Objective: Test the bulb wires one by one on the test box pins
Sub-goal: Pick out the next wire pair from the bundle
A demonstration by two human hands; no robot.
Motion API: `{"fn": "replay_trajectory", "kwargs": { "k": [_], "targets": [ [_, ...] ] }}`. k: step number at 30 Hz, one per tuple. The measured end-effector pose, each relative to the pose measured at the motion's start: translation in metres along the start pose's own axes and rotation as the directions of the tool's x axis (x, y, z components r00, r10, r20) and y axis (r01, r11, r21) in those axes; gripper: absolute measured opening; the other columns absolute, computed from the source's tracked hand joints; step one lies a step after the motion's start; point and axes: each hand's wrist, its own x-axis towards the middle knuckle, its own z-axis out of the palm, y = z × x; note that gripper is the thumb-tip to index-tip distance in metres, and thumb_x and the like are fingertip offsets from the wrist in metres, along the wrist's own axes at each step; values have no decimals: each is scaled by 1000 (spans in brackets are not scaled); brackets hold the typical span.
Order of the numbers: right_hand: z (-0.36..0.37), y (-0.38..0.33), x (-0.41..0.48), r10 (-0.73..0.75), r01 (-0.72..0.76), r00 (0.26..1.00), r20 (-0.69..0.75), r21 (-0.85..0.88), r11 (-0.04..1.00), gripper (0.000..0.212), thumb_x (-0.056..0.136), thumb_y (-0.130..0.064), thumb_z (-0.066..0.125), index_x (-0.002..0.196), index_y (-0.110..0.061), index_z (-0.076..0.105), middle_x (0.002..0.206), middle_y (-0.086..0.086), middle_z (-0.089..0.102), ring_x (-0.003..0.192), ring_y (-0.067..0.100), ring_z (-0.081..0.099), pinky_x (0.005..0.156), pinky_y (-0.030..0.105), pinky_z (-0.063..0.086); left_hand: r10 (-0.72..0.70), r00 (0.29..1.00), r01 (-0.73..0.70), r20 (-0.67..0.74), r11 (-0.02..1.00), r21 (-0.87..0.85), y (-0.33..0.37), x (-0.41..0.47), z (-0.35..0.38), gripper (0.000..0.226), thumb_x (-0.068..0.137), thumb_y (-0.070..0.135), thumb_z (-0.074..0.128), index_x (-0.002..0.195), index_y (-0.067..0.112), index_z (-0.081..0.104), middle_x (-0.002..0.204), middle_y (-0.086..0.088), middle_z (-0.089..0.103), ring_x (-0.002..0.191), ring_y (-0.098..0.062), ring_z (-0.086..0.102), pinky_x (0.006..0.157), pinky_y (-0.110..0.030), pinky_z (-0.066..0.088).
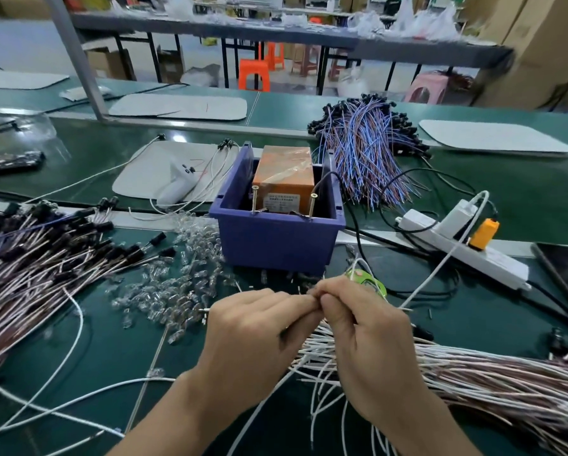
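- Head view, hands: the left hand [253, 334] and right hand [366, 343] meet at the fingertips low in the middle, backs turned up, forearms coming in from the bottom edge.
- Each grip is clenched in a pinch on a thin bulb wire [312, 335] (mostly hidden by the fingers). The thumbs and forefingers touch each other just above the fanned ends of a bundle of white wires [489, 373] that lies to the right.
- The held wire sits in front of the blue bin [276, 238], below and apart from the two upright screw pins [254, 199] on its front rim. An orange test box [284, 179] stands inside the bin.
- Table: a green table [506, 324] carries a scatter of clear bulbs [184, 291] left of the hands, and a bundle of wires with black sockets [39, 258] further left.
- A blue and brown wire bundle [368, 149] lies behind the bin. A white power strip [456, 248] with an orange plug [483, 233] lies at the right, and a green tape roll [366, 279] sits just beyond the right hand.
- Room: grey mats [177, 106] lie on the far table. Beyond it are orange stools [254, 74], a pink stool [427, 87] and cardboard boxes [539, 44] (the background is blurred).
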Motion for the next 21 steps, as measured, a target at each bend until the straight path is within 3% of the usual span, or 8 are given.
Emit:
{"fn": "replay_trajectory", "kwargs": {
  "k": [4,7,10,12,15,17,21],
  "targets": [
    [-2,1,1,62,-61,998,17,-24,998,20,106,-36,43,90,-31,55,75,-10,55,67,12,53,61,26,43,-44,997,53,-60,986,160,0,4,-1,30,93,48,74,74,26,78,69,14,73,58,-8,66,54,-31,48],
    [-6,4,1,101,-102,994,-29,-62,993,17,103,-29,49,88,-29,57,68,-10,53,63,13,50,59,32,41,-94,989,113,-112,978,173,-7,10,-12,30,90,54,75,76,28,80,73,18,75,65,-1,68,59,-27,50],
    [-14,13,3,169,-173,982,-90,-45,984,19,103,-23,53,86,-25,62,60,-9,52,55,12,46,52,28,35,-263,949,280,-176,957,79,-17,16,-24,18,86,49,77,81,32,81,73,32,67,71,9,60,69,-6,42],
    [-18,16,4,210,-212,972,-102,-11,977,20,103,-16,58,86,-24,65,60,-6,54,53,12,45,52,18,31,-446,885,438,-136,895,-86,-19,20,-28,7,80,43,82,84,38,79,70,32,68,67,8,62,64,-2,40],
    [-17,16,4,226,-226,969,-98,9,974,20,102,-13,60,85,-24,65,61,-3,56,54,13,46,50,14,30,-642,766,589,-32,722,-363,-19,24,-28,28,75,16,90,83,42,80,73,20,75,62,-2,69,61,-8,49],
    [-15,15,4,219,-218,969,-111,24,976,22,103,-15,58,85,-25,64,62,-3,55,53,12,45,50,14,29,-733,679,629,44,550,-550,-19,28,-28,31,75,4,87,80,35,83,74,5,78,61,-7,71,61,-13,53],
    [-15,15,4,229,-225,966,-119,40,973,21,104,-20,55,85,-26,63,67,-8,58,54,8,47,50,12,30,-839,483,624,252,128,-771,-25,33,-30,13,71,15,77,79,22,84,83,-8,79,62,-12,70,58,-17,54]
  ]
}}
